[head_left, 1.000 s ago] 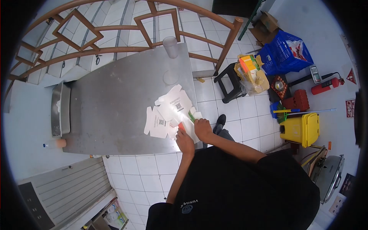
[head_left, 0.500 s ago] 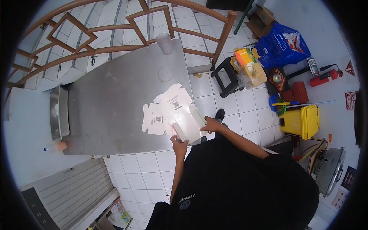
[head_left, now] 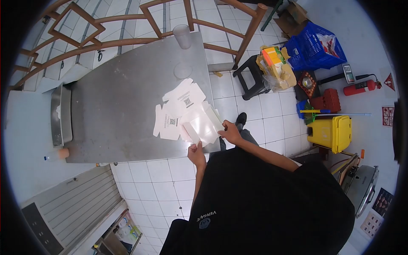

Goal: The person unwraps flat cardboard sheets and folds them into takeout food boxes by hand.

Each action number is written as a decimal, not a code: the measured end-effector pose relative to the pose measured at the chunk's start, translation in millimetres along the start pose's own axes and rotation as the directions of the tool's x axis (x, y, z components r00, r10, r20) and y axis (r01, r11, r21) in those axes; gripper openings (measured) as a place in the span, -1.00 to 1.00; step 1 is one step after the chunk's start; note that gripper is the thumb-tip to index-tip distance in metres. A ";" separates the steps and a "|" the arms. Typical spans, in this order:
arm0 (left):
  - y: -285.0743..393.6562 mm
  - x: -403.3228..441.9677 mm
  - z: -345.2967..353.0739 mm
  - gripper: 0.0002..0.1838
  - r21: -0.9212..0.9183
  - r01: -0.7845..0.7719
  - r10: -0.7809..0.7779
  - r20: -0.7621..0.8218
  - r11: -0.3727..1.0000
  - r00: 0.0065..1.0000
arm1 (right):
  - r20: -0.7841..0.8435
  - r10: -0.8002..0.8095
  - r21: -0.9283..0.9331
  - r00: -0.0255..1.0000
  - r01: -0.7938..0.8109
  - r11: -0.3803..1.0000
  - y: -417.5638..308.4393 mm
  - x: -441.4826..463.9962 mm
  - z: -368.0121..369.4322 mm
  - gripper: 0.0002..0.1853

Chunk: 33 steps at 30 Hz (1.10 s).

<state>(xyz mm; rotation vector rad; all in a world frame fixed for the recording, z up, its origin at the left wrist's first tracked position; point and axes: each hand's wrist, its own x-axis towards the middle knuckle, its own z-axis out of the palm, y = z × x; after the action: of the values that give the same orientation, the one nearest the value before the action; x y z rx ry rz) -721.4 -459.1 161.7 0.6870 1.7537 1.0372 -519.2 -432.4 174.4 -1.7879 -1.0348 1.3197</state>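
Note:
A white cardboard box blank (head_left: 203, 123) lies at the near right corner of the metal table, its side flaps folded up. My left hand (head_left: 196, 154) pinches the flap on its left side, at the table's front edge. On the opposite side, my right hand (head_left: 230, 132) is closed on the right flap. Beyond it, flat printed box blanks (head_left: 185, 97) with square codes lie overlapping, and another printed part (head_left: 168, 123) shows to the left.
The steel table (head_left: 114, 110) carries a clear plastic cup (head_left: 182, 37), a round clear lid (head_left: 182, 71) and a metal tray (head_left: 62, 114). A bottle (head_left: 57, 154) stands by the left corner. On the right are a black stool (head_left: 250, 76), blue crates (head_left: 316, 46) and a yellow bin (head_left: 331, 134).
The view has shifted slightly, so the table sits higher and further left. Both hands stay at the box blank's side flaps; my left hand's fingers have moved to the flap's near end.

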 end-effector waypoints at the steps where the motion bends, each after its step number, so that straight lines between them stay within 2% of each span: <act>1: 2.7 2.6 3.9 -0.76 0.080 -0.039 0.041 -0.021 0.996 0.999 | -0.050 -0.085 -0.120 0.995 0.078 0.990 0.1 0.1 5.1 -0.75; 2: 5.2 4.6 7.6 -0.76 0.160 -0.076 0.083 -0.038 0.984 0.996 | -0.088 -0.173 -0.242 0.981 0.148 0.959 0.4 -0.3 10.2 -0.75; 5: 18.7 -4.2 20.6 -0.78 0.197 -0.160 0.170 -0.036 0.967 0.985 | -0.204 -0.325 -0.333 0.923 0.247 0.910 -10.9 -6.0 26.3 -0.79; 9: 26.9 -5.1 23.9 -0.77 0.490 -0.331 0.341 0.071 0.807 0.937 | -0.175 -0.379 -0.362 0.909 0.299 0.883 -16.3 -8.1 31.5 -0.81; 12: 35.0 -0.3 13.2 -0.61 0.357 -0.140 0.125 0.066 0.923 0.990 | -0.157 -0.347 -0.291 0.924 0.293 0.911 -9.7 -0.5 16.1 -0.76; 15: 19.6 16.8 -1.9 -0.51 0.326 -0.019 -0.026 0.132 0.945 0.991 | -0.157 -0.252 -0.192 0.955 0.221 0.956 -10.5 5.7 0.8 -0.70; 16: 30.0 16.2 -4.2 -0.46 0.388 0.007 -0.067 0.141 0.922 0.988 | -0.179 -0.217 -0.161 0.959 0.189 0.969 -19.0 3.5 -1.6 -0.69; 17: 34.1 18.0 -3.9 -0.47 0.343 0.023 -0.074 0.138 0.939 0.988 | -0.203 -0.189 -0.134 0.961 0.164 0.977 -29.1 4.3 -6.5 -0.68; 19: 41.9 20.4 -2.7 -0.50 0.248 0.054 -0.089 0.131 0.967 0.987 | -0.145 -0.301 -0.313 0.942 0.245 0.918 -37.5 10.5 -9.4 -0.74; 21: 54.0 20.2 -3.6 -0.54 0.363 -0.056 0.024 0.092 0.930 0.995 | -0.067 -0.434 -0.530 0.898 0.337 0.778 -41.9 18.6 -7.6 -0.77; 22: 61.3 21.5 -2.6 -0.55 0.417 -0.110 0.085 0.077 0.902 0.993 | -0.082 -0.499 -0.532 0.863 0.386 0.754 -47.0 20.0 -7.3 -0.79; 24: 59.0 30.3 -1.8 -0.59 0.409 -0.153 0.140 0.063 0.900 0.988 | -0.110 -0.616 -0.543 0.780 0.472 0.695 -54.5 18.5 -8.7 -0.82; 27: 59.7 27.6 1.6 -0.62 0.439 -0.201 0.197 0.055 0.876 0.979 | -0.147 -0.292 -0.374 0.945 0.220 0.901 -56.1 24.5 3.0 -0.84; 30: 59.9 25.1 0.4 -0.61 0.448 -0.258 0.263 0.052 0.856 0.963 | 0.082 -0.249 -0.465 0.965 0.258 0.847 -99.7 22.4 -0.1 -0.84; 33: 71.4 16.5 -7.0 -0.56 0.466 -0.256 0.248 0.080 0.847 0.965 | 0.126 -0.310 -0.520 0.942 0.329 0.788 -100.2 31.1 4.8 -0.78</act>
<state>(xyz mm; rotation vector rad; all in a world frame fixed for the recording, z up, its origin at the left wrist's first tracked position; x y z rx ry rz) -734.2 -413.8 218.2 1.2593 1.9583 0.7635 -538.8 -358.9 246.7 -1.8575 -1.7770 0.8992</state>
